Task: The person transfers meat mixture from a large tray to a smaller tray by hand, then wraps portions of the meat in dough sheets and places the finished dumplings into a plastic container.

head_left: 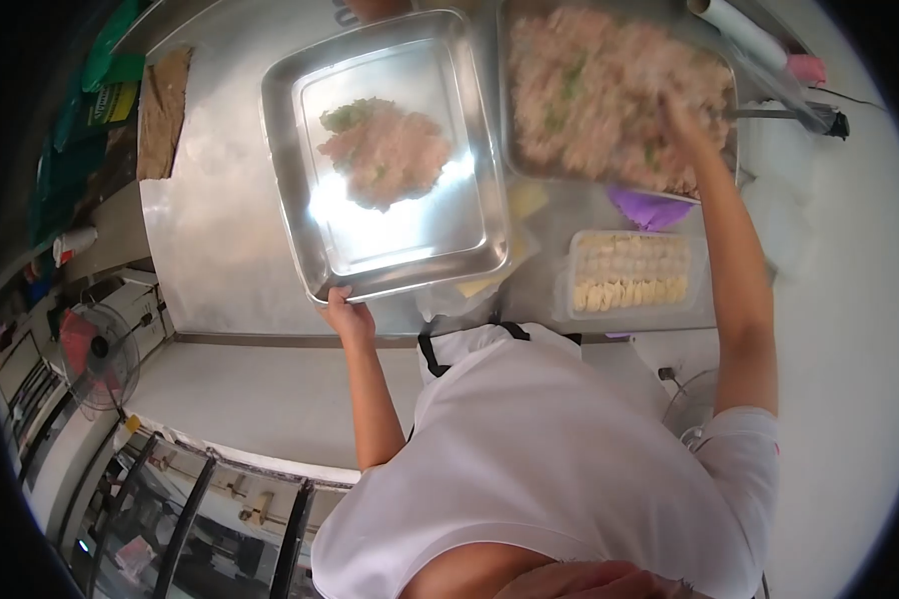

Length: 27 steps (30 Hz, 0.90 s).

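Note:
My left hand [351,315] grips the near-left corner of a shiny metal tray [400,268], with the thumb over its rim. A mound of minced meat with green bits [390,155] lies in that tray. To the right, a second metal tray [502,110] is filled with minced meat [589,90]. My right hand [677,115] is over and against the meat at this tray's right side. It is blurred, and its fingers cannot be made out. Below the second tray sits a clear plastic box of dumplings [631,290].
A purple cloth or bag [649,209] lies under the right tray's near edge. A roll [744,35] and plastic film are at the top right. Brown cardboard [164,115] rests at the left. A fan [98,347] stands lower left. Part of another person's hand [378,8] shows at the top.

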Motion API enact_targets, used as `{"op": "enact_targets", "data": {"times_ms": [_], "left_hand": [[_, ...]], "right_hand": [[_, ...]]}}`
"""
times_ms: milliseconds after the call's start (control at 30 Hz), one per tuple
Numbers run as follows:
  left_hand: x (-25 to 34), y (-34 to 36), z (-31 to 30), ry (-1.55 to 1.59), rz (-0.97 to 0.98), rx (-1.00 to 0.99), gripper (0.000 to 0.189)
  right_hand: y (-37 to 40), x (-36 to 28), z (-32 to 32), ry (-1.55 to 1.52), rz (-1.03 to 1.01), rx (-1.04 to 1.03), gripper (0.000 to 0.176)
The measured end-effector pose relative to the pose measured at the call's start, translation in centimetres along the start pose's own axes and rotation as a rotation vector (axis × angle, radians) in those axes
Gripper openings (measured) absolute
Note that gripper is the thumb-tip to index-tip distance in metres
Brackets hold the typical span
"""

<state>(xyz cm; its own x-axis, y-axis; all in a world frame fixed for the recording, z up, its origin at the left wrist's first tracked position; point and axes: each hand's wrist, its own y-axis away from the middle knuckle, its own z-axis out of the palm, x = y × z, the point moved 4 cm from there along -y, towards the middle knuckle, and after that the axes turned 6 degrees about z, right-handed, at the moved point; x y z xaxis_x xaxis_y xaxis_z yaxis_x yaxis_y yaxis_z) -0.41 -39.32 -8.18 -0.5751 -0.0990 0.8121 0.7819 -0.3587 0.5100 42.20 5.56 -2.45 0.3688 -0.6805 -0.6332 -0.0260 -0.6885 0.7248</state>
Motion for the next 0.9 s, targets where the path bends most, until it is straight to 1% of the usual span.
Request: {"op": "enact_targets", "data": {"times_ms": [33, 100, 167, 233, 300, 333, 367, 400, 433, 500, 533, 567, 600, 667, 700, 733, 767, 800, 867, 900], "left_hand": [[0.5, 0.4, 0.5, -0.010, 0.016, -0.002, 0.055], [0.2, 0.4, 0.8, -0.013, 0.035, -0.010, 0.052], [0.2, 0.4, 0.3, -0.028, 0.017, -0.012, 0.051], [0.4, 0.5, 1.1, -0.018, -0.011, -0.006, 0.050], [0.0, -0.1, 0.0, -0.040, -0.021, 0.001, 0.050], [-0.2, -0.4, -0.4, -0.057, -0.019, 0.014, 0.049], [0.8, 0.5, 1.6, -0.068, 0.031, 0.012, 0.036], [0.7, 0.5, 1.7, -0.065, 0.032, 0.021, 0.036], [0.8, 0.5, 1.8, -0.061, 0.025, 0.001, 0.037], [0.9, 0.6, 2.0, -0.060, 0.021, -0.016, 0.037], [1.0, 0.8, 2.2, -0.076, 0.014, 0.007, 0.038], [1.1, 0.9, 2.3, -0.092, 0.007, 0.028, 0.039], [1.1, 0.9, 2.3, -0.095, 0.009, 0.028, 0.039], [1.1, 1.0, 2.4, -0.064, -0.022, 0.035, 0.046], [0.8, 0.7, 1.6, -0.069, -0.023, 0.029, 0.046], [0.2, 0.0, 0.3, -0.075, -0.020, 0.019, 0.045], [0.0, -0.4, -0.4, -0.080, -0.018, 0.005, 0.044], [0.2, -0.2, 0.3, -0.082, -0.022, -0.016, 0.044], [0.9, 0.6, 1.6, -0.092, -0.030, 0.021, 0.042], [0.8, 0.6, 1.6, -0.095, -0.028, 0.016, 0.041]], "right_hand": [[-1.0, 0.6, -0.1, -0.001, 0.012, 0.001, 0.055], [-2.8, 0.8, -0.3, -0.140, -0.021, -0.008, 0.062], [-3.7, 1.4, -0.3, -0.174, -0.028, -0.021, 0.064], [-4.0, 1.0, -0.4, -0.219, -0.052, -0.026, 0.067], [-3.8, 1.4, 0.1, -0.158, 0.130, -0.099, 0.072], [-2.3, 0.8, 1.1, -0.157, 0.135, -0.097, 0.072], [0.0, -0.1, 2.4, -0.193, 0.171, -0.016, 0.068], [1.0, -0.6, 3.0, -0.227, 0.204, 0.063, 0.064], [0.4, -0.3, 3.2, -0.222, 0.205, 0.057, 0.064], [-1.3, 2.2, 3.5, -0.224, 0.245, -0.156, 0.089], [-4.0, 5.1, 2.6, -0.225, 0.246, -0.160, 0.089], [-8.1, 8.7, 1.9, -0.335, 0.257, -0.314, 0.090], [-10.2, 10.4, 1.9, -0.447, 0.267, -0.467, 0.090], [-2.0, 4.5, 5.9, -0.464, 0.269, -0.263, 0.087], [2.4, 1.2, 8.0, -0.468, 0.267, -0.162, 0.085], [1.8, 1.5, 9.3, -0.477, 0.268, -0.155, 0.085], [0.4, 2.6, 9.6, -0.392, 0.355, 0.039, 0.079], [-0.2, 3.1, 8.9, -0.307, 0.436, 0.235, 0.073], [-1.3, 3.9, 9.7, -0.456, 0.375, -0.066, 0.071], [-1.9, 4.5, 10.2, -0.504, 0.342, -0.178, 0.071]]}}
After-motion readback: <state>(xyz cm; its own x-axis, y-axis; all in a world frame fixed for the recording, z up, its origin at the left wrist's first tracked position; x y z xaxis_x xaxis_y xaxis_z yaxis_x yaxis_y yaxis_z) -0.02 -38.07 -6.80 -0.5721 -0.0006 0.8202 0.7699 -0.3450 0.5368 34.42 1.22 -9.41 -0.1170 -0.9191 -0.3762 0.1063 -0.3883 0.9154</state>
